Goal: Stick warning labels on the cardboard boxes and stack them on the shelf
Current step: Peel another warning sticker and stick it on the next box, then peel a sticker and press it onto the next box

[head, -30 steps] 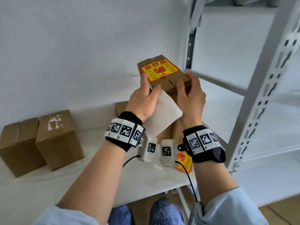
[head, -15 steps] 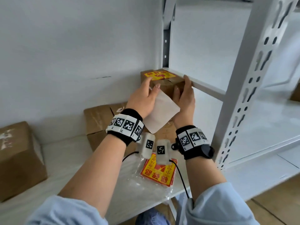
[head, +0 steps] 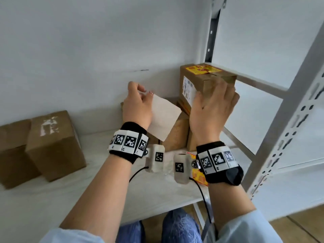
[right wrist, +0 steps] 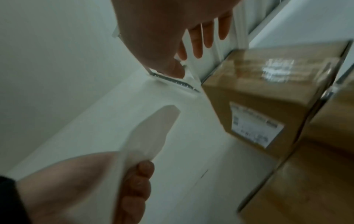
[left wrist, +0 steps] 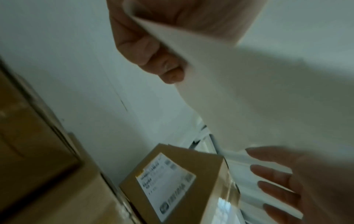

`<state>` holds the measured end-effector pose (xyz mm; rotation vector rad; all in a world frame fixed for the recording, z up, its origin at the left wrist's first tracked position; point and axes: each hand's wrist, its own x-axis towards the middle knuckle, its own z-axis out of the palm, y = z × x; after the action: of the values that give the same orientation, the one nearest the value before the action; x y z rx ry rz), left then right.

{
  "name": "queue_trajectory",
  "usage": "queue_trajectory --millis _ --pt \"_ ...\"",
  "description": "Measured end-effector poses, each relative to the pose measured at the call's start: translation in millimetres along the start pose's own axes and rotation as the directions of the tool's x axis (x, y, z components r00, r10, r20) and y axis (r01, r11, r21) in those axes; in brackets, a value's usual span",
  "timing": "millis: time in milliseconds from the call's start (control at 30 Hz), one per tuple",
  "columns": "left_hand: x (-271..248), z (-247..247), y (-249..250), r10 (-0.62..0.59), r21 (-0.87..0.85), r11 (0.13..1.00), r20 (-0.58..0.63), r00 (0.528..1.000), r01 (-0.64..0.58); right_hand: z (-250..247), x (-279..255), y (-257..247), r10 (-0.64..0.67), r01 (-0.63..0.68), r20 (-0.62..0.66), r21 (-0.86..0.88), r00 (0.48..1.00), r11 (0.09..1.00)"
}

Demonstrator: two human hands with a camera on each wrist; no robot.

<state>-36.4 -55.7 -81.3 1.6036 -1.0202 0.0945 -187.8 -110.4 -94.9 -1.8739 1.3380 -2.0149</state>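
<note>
A cardboard box [head: 208, 85] with a yellow and red warning label [head: 201, 69] on top stands on other boxes [head: 177, 135] against the wall. It also appears in the left wrist view [left wrist: 172, 181] and the right wrist view [right wrist: 268, 91]. My right hand [head: 215, 95] hovers at its near face with straight fingers [left wrist: 277, 181]; the wrist views show them off the box. To the left, my left hand [head: 145, 92] pinches a blank white backing sheet [head: 163, 118], seen close in the left wrist view [left wrist: 249, 91] and the right wrist view [right wrist: 145, 136].
Two plain cardboard boxes [head: 52, 146] stand at the left on the white surface [head: 105, 190]. A clear bag of warning labels [head: 198, 174] lies under my right wrist. The metal rack's post [head: 280, 128] and crossbeam [head: 263, 83] rise on the right.
The labelled box, held up in both hands a second ago, now rests on the stack. My right hand has let go and opened; my left hand has drawn left with the backing sheet.
</note>
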Motion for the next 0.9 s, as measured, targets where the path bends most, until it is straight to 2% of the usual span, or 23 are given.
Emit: queue_trajectory --millis 133,233,300,400,533,633,800,900 --pt "7.2 -44.8 -26.8 -0.048 0.053 0.997 -0.135 0.990 0.055 26.1 -31.2 -27.4 -0.065 0.051 0.190 0.077 0.980 0.996" --pt "13.9 -75.5 -53.4 -0.107 0.160 0.977 -0.218 0.970 0.144 46.3 -52.2 -40.8 -0.094 0.073 0.311 0.078 0.946 0.994" --pt "15.9 -88.1 -72.9 -0.169 0.241 0.944 -0.228 0.959 0.224 59.7 -64.6 -46.2 -0.102 0.088 0.387 0.055 0.916 0.995" --pt "16.7 -95.3 -97.6 -0.284 0.297 0.896 -0.192 0.939 0.331 77.3 -80.3 -51.7 -0.076 0.078 0.508 0.018 0.858 0.997" --pt "12.8 -92.5 -114.8 -0.407 0.355 0.844 -0.065 0.911 0.402 95.2 -98.3 -53.7 -0.083 0.102 0.583 0.000 0.808 0.995" --pt "10.4 -86.9 -122.6 -0.443 0.383 0.825 -0.016 0.896 0.415 103.1 -107.5 -50.2 -0.073 0.101 0.595 -0.015 0.800 0.995" --pt "4.3 -78.5 -131.7 -0.537 0.432 0.777 0.076 0.840 0.458 107.6 -111.5 -43.3 -0.078 0.128 0.586 -0.045 0.806 0.991" --pt "-1.0 -73.8 -137.8 -0.526 0.453 0.783 0.117 0.843 0.426 107.7 -112.8 -38.7 -0.095 0.143 0.586 -0.036 0.805 0.989"
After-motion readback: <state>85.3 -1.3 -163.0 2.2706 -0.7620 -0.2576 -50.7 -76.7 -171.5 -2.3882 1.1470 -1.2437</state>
